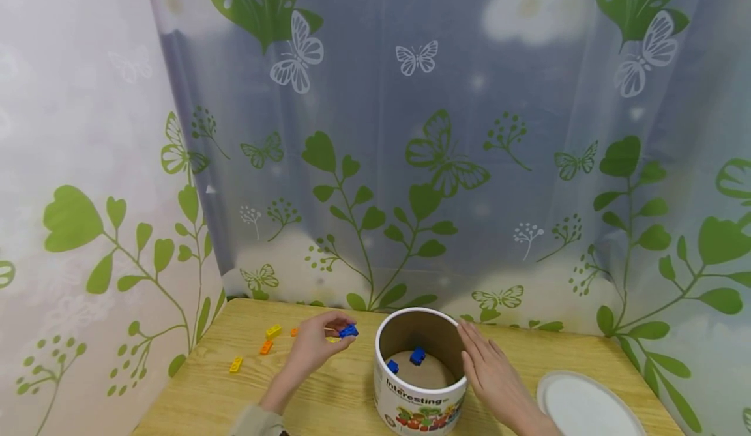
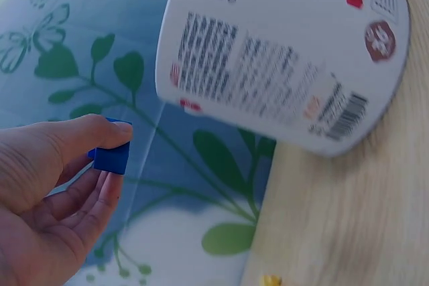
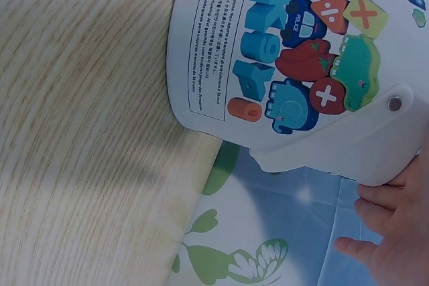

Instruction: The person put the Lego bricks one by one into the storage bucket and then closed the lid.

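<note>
A blue toy brick is pinched between the thumb and fingers of my left hand, held left of a round white bucket. In the left wrist view the blue brick shows between thumb and fingertips. Inside the bucket lie two more blue bricks, one near the middle and one by the left wall. My right hand rests its straight fingers against the bucket's right rim. The right wrist view shows those fingers beside the bucket's handle.
Several small bricks lie on the wooden table at the left: yellow ones and orange ones. A white round lid lies at the right. Behind the table hangs a curtain with leaves and butterflies.
</note>
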`<action>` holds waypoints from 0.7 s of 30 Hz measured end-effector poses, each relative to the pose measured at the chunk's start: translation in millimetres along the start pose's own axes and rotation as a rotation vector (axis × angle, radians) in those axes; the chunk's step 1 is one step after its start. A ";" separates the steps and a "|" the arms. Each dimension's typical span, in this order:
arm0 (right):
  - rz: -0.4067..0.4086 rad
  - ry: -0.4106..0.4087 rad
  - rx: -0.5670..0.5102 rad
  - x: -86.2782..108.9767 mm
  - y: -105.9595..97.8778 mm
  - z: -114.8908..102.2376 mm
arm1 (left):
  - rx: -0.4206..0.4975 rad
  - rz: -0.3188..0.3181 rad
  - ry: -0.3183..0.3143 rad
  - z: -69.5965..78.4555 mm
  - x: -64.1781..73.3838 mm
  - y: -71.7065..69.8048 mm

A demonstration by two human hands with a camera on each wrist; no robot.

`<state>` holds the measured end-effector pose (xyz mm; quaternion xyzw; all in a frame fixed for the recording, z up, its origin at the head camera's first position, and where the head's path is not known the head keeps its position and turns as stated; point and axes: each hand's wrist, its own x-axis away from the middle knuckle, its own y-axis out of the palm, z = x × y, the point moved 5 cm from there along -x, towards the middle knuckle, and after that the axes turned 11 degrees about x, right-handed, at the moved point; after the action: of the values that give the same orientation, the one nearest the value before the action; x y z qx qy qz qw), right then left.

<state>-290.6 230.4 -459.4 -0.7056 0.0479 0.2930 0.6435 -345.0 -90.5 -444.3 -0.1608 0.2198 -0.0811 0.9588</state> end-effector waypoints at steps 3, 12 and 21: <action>-0.003 0.001 -0.004 0.2 -0.3 0.2 | 0.004 -0.026 0.036 9.5 -8.5 11.5; -0.002 0.007 -0.002 0.8 -1.5 -0.1 | 0.004 -0.094 0.113 34.8 -32.1 50.4; 0.009 0.001 0.008 1.0 -1.3 -0.3 | 0.022 -0.158 0.138 41.4 -45.9 85.0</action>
<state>-289.0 230.6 -458.7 -0.7029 0.0527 0.2954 0.6449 -360.1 10.7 -420.2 -0.1611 0.2708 -0.1699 0.9337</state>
